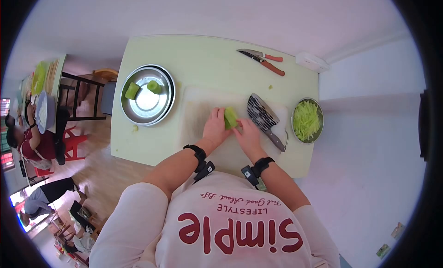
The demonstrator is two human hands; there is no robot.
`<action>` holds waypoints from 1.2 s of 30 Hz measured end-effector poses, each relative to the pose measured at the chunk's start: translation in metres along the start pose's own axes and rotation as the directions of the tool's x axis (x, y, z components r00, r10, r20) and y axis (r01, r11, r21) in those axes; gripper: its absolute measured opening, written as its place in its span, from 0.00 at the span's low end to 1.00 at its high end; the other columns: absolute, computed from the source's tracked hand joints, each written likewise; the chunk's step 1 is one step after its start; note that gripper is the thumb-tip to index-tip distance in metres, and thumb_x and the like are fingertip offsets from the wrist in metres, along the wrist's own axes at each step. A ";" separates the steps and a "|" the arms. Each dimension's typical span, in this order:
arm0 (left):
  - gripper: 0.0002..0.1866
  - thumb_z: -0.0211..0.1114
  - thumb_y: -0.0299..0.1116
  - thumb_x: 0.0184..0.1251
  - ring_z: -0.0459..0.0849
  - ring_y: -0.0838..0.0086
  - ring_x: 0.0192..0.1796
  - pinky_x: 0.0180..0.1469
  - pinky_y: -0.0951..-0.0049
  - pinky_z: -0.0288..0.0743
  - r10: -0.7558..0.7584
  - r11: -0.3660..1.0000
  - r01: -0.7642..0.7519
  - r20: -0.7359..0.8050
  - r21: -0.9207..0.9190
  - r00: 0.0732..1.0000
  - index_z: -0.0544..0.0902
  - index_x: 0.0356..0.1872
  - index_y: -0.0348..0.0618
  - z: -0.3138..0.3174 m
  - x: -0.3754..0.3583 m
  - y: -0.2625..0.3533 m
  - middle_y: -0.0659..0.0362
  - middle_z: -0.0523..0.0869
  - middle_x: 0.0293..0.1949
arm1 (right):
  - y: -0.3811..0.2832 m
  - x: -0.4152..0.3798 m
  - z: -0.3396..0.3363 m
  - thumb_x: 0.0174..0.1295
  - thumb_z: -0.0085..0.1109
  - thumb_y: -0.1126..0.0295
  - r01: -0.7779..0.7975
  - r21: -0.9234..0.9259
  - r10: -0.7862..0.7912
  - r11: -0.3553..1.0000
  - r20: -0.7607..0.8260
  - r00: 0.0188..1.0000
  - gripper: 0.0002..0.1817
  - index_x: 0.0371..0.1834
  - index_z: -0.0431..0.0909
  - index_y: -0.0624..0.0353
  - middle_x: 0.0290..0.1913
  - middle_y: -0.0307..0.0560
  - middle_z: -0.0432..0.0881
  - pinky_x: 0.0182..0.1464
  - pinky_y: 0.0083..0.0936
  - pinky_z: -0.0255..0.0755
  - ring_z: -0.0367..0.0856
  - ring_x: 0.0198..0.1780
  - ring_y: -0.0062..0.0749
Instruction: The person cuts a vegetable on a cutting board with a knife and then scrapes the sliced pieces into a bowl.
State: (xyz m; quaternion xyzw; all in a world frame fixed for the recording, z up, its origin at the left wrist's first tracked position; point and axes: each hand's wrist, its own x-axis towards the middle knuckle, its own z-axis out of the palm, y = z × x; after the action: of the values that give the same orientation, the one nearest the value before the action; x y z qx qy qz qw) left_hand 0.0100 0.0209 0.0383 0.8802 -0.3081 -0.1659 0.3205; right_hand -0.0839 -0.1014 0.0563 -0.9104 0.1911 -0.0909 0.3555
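A chunk of pale green vegetable (230,118) is between my two hands over the white cutting board (196,102). My left hand (216,128) grips its left side with bent fingers. From the right, the fingertips of my right hand (248,135) pinch its lower edge. Close to my right hand, a cleaver (264,116) with a black-and-white patterned blade lies on the board, its dark handle toward me. At the table's right side stands a metal bowl (322,126) of green shreds. Two more green chunks (132,90) rest in a steel basin (138,112) on the left.
Two knives (270,64) with reddish handles lie near the table's far edge. A white box (312,62) sits at the far right corner by the wall. On the left, a person (39,139) works at another table beside a red stool (74,144); other people are farther back.
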 end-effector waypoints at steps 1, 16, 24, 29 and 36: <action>0.43 0.76 0.36 0.45 0.75 0.48 0.56 0.55 0.57 0.76 -0.008 1.000 0.008 0.001 -0.002 1.000 0.62 0.62 0.37 0.004 -0.001 -0.001 0.44 0.67 0.59 | 0.000 0.003 0.002 0.52 0.66 0.72 -0.012 -0.029 0.013 0.999 0.019 1.000 0.13 0.41 0.78 0.59 0.38 0.49 0.79 0.42 0.36 0.73 0.79 0.40 0.45; 0.38 0.72 0.24 0.46 0.77 0.56 0.53 0.54 0.65 0.76 -0.044 0.961 0.000 -0.152 -0.275 0.987 0.65 0.62 0.36 0.013 -0.011 -0.012 0.47 0.68 0.58 | 0.020 0.012 0.016 0.59 0.64 0.69 -0.268 0.236 0.271 0.934 0.021 0.962 0.08 0.32 0.79 0.64 0.24 0.43 0.81 0.29 0.22 0.73 0.78 0.24 0.23; 0.39 0.71 0.21 0.46 0.79 0.62 0.48 0.54 0.68 0.77 -0.108 0.918 0.056 -0.111 -0.393 0.988 0.64 0.63 0.35 0.009 -0.018 -0.015 0.48 0.67 0.58 | 0.012 0.009 0.020 0.58 0.64 0.69 -0.321 0.318 0.318 0.892 0.061 0.946 0.08 0.32 0.79 0.63 0.26 0.48 0.83 0.33 0.27 0.75 0.82 0.26 0.31; 0.39 0.70 0.20 0.46 0.78 0.63 0.49 0.54 0.68 0.77 -0.094 0.913 0.043 -0.106 -0.406 0.990 0.64 0.63 0.35 0.007 -0.019 -0.017 0.48 0.67 0.58 | 0.016 0.004 0.024 0.58 0.64 0.69 -0.339 0.327 0.328 0.882 0.089 0.940 0.08 0.30 0.79 0.64 0.25 0.49 0.83 0.33 0.27 0.75 0.82 0.27 0.32; 0.39 0.70 0.20 0.46 0.78 0.63 0.48 0.54 0.69 0.77 -0.094 0.916 0.049 -0.095 -0.399 0.991 0.64 0.64 0.36 0.010 -0.019 -0.018 0.48 0.67 0.59 | 0.013 0.001 0.027 0.58 0.64 0.66 -0.326 0.262 0.321 0.908 0.063 0.945 0.10 0.30 0.80 0.63 0.25 0.51 0.83 0.34 0.31 0.75 0.83 0.27 0.39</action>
State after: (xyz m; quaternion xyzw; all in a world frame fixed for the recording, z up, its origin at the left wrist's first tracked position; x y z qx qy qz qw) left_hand -0.0015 0.0398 0.0206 0.8159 -0.2174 -0.1868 0.5022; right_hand -0.0781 -0.0941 0.0274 -0.8102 0.3216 -0.0473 0.4878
